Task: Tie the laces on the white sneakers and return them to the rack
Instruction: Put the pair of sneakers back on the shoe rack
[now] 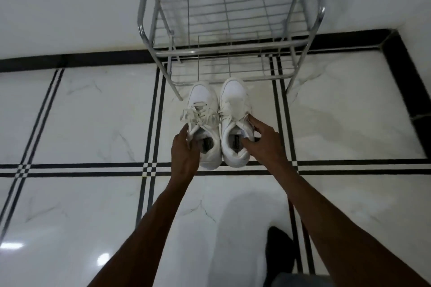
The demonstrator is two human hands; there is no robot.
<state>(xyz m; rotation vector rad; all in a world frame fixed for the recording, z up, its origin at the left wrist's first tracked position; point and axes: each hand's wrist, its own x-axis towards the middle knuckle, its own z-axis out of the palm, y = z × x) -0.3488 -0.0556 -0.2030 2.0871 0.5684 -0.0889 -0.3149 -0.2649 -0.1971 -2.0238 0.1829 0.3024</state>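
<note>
1. I found the pair of white sneakers side by side on the marble floor (93, 109), touching along their inner edges, directly in front of the metal rack (233, 49)
2. My left hand (184, 154) gripped the outer heel collar of the left sneaker (203, 105); my right hand (261, 140) gripped the collar of the right sneaker (234, 100), thumb inside the opening and fingers down the outer side. Both hands were closed on their shoes
3. Each shoe's long axis ran straight away from me: heels under the hands, toes pointing at the rack. The toe of the right sneaker lay at the front edge of the lower shelf (231, 70), the left toe just short of it
4. The laces (198, 115) on the left sneaker showed loops that I judged to be a bow; those on the right were too blurred to confirm
5. My judgement: tying was likely finished and the return was in hand. The rack lay dead ahead along the shoes' axis, each hand equally near, so the move called for a lift and a forward push onto a shelf, toes first
</note>
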